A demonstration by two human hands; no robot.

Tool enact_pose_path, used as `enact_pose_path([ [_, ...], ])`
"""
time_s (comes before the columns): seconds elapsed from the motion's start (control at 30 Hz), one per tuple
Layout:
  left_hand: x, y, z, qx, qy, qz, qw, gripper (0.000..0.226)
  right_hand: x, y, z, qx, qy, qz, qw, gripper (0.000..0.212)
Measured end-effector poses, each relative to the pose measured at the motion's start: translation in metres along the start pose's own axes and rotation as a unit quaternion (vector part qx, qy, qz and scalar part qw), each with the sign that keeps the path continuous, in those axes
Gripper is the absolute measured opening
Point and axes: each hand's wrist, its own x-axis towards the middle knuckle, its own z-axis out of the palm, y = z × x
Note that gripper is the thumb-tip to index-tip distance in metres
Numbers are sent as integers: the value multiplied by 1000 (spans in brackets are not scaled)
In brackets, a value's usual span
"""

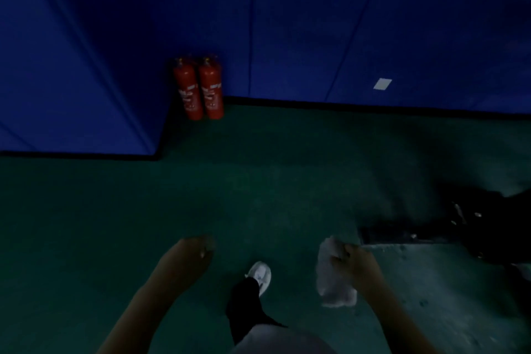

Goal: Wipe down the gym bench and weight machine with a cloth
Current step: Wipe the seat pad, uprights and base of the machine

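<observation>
Right hand [355, 263], lower right, grips a pale cloth [330, 282]. Left hand [198, 253], lower centre, fingers loosely curled, holds nothing. Two red extinguishers [211, 89] stand upper left.

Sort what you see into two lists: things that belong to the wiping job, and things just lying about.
Job: cloth; right hand, gripping it; dark frame, probably the machine.

Lying about: extinguishers; white patch on the wall.

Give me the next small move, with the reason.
Probably swing the right hand with the cloth rightward to the black frame: the cloth hangs gripped above the floor, wiping nothing, and that frame is the only gear in view.
</observation>
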Motion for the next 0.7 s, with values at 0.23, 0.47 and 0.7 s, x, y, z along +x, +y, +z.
enact_pose_path([
  [0.23,131,45,-99,106,45,35,993,20,99,-77,-59,33,49,-53,997,21],
  [0.47,240,119,-112,142,-23,132,981,16,130,-83,-105,74,113,-39,990,28],
  [0.7,347,254,-85,216,-179,357,891,17,141,-34,-140,243,141,239,930,23],
])
